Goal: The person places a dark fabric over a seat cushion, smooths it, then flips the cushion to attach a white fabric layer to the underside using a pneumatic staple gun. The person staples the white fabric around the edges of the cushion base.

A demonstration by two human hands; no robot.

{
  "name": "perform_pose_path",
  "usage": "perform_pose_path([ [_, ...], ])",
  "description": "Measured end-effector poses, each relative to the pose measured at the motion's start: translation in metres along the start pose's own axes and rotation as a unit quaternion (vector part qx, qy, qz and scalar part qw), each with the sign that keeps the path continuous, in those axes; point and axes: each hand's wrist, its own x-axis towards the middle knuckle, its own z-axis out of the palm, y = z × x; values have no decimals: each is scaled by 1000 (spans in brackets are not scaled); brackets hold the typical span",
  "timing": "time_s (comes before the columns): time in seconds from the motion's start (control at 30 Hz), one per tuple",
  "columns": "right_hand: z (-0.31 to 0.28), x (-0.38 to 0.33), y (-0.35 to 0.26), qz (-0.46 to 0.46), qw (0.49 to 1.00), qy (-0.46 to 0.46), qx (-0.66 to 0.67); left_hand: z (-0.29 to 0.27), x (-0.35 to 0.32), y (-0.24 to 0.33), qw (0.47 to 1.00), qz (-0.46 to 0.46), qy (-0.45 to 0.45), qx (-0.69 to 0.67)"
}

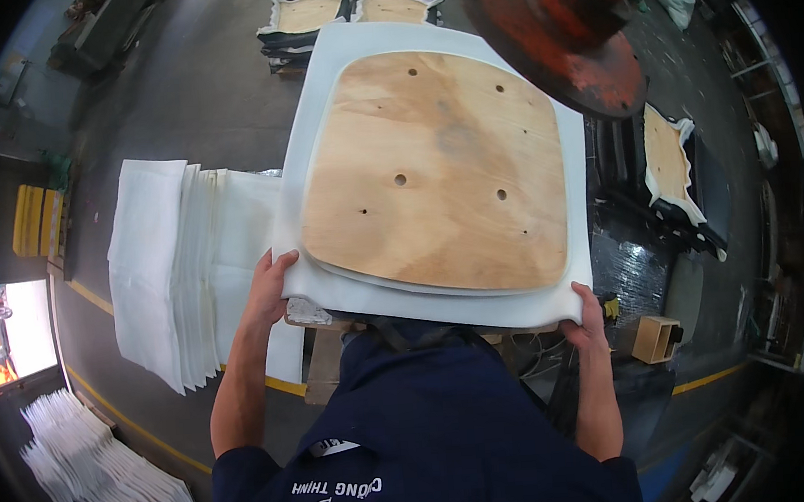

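In front of me lies a rounded plywood seat board (451,154) with several drilled holes. Beneath it spreads a larger white padding sheet (317,98) that sticks out past the board on all sides. At the sheet's near left corner, my left hand (272,283) pinches the edge, thumb on top. My right hand (585,315) grips the near right corner in the same way, bunching the material slightly. A dark layer shows under the sheet's near edge. What carries the sheet and board is mostly hidden.
A red round metal press head (555,44) hangs over the far right. White sheets (155,259) are stacked at left, and another white pile (109,467) sits lower left. Upholstered boards (311,15) stand at the back. A small wooden box (653,339) is at right.
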Motion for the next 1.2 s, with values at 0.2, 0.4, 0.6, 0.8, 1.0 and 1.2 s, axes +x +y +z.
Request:
perform_pose_path([
  [0.2, 2, 7, 16, 4, 999, 22, 32, 15, 1, -9, 996, 44, 23, 69],
  [0.4, 2, 3, -4, -43, 984, 7, -175, 15, 3, -10, 980, 72, 31, 181],
  [0.6, -18, -32, -40, 11, 926, -19, -376, -12, -24, 2, 995, -10, 58, 85],
  [0.8, -64, -7, -80, -40, 774, 46, -630, -59, -30, 18, 959, 91, 151, 220],
  [1.0, 7, 93, -85, -436, 636, 172, -613, 31, 75, 52, 715, 493, 194, 456],
  [1.2, 109, 165, -53, -374, 600, 233, -667, 117, 141, 40, 728, 298, 209, 581],
])
